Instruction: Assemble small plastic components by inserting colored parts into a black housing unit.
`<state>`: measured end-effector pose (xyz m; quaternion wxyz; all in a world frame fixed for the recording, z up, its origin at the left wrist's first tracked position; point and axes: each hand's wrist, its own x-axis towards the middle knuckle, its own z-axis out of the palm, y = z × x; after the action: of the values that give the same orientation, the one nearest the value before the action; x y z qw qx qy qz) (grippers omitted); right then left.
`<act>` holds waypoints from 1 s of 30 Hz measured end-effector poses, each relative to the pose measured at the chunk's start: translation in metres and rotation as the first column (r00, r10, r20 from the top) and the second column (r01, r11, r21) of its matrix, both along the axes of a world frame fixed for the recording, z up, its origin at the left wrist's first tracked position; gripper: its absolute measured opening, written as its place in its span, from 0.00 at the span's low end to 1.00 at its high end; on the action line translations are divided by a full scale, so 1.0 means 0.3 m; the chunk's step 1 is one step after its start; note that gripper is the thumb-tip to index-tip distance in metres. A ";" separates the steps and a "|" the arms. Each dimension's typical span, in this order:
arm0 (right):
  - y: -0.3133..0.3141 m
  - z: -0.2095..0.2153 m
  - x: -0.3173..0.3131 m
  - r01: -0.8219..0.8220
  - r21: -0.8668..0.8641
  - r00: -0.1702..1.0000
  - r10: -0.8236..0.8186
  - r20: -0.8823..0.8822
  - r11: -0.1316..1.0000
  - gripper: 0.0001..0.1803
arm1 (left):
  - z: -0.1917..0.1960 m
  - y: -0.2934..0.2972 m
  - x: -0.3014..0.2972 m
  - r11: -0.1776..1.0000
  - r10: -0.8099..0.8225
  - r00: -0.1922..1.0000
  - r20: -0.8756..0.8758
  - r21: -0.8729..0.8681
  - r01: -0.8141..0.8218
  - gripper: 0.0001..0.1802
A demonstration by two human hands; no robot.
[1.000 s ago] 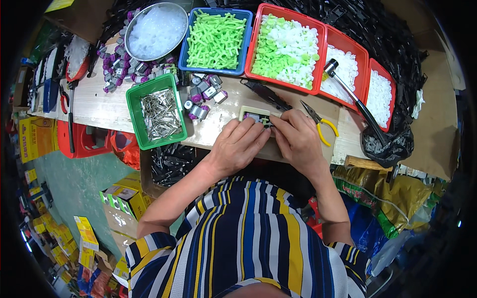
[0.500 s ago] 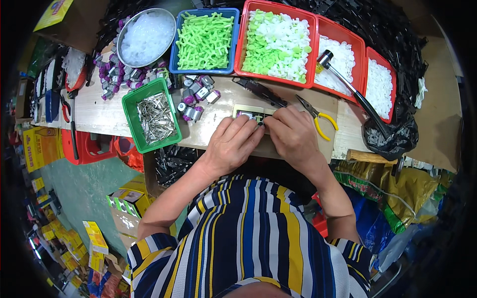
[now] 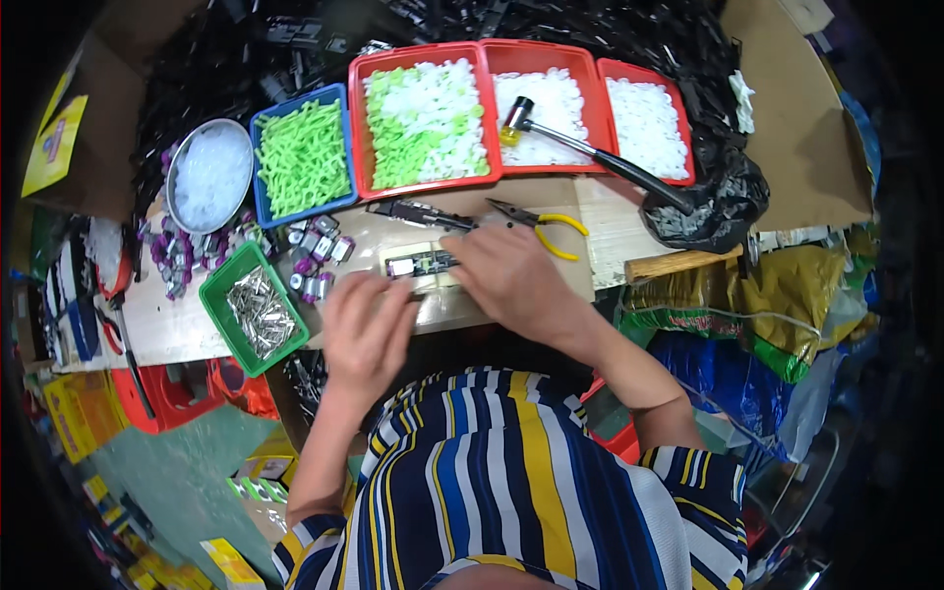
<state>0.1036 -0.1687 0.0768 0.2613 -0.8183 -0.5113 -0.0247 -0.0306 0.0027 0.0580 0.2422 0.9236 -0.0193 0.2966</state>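
Both hands at a small pale case, mid-bench

Small pale case [image 3: 413,253] lay on the worktop [image 3: 615,226] at the centre of the frame, just left of middle, with dark, greenish and whitish pieces inside. Left hand [image 3: 362,329] was below the case's left end, fingers bent and loosely spread; blurred, could not tell whether the tips pinched anything. Right hand [image 3: 511,280] reached over the case's right end, fingers bent and close together; their tips were partly hidden, so a pinch could not be made out.

Just above the case: a long black part [image 3: 418,212]. To its right, pliers [image 3: 551,222] with yellow handles. Left of the case, a cluster of grey and purple parts [image 3: 317,246], then a green tub [image 3: 283,354] of metal pins.

Along the top, left to right: a round bowl [image 3: 169,185] of clear bits, a blue tub [image 3: 310,213] of green pieces, and three red tubs [image 3: 433,189] of white or mixed green and white pieces. A hammer [image 3: 590,150] lay across the right-hand tubs, its handle reaching a black bag [image 3: 713,211].
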 end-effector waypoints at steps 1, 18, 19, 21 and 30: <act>-0.033 0.007 0.038 0.019 -0.001 1.000 -0.019 0.009 1.000 0.12 | 0.022 0.025 -0.008 0.999 0.036 0.999 0.009 -0.003 -0.036 0.20; -0.352 0.048 0.685 0.385 -0.293 0.922 -0.380 0.076 0.875 0.09 | 0.030 0.390 -0.137 0.902 0.432 0.838 -0.332 0.154 -0.404 0.05; -0.343 0.050 0.685 0.373 -0.294 0.927 -0.367 0.079 0.880 0.08 | 0.030 0.392 -0.141 0.902 0.431 0.839 -0.332 0.151 -0.404 0.05; -0.338 0.057 0.688 0.346 -0.303 0.937 -0.340 0.074 0.888 0.07 | 0.027 0.393 -0.146 0.903 0.429 0.851 -0.304 0.135 -0.407 0.04; -0.393 0.061 0.728 0.397 -0.272 0.904 -0.424 -0.047 0.876 0.06 | 0.025 0.373 -0.141 0.906 0.423 0.855 -0.299 0.116 -0.407 0.06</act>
<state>0.3221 -0.2866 0.0950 0.1687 -0.9351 -0.3102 0.0298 -0.0730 0.1146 0.0656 0.1502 0.9470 0.2122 0.1887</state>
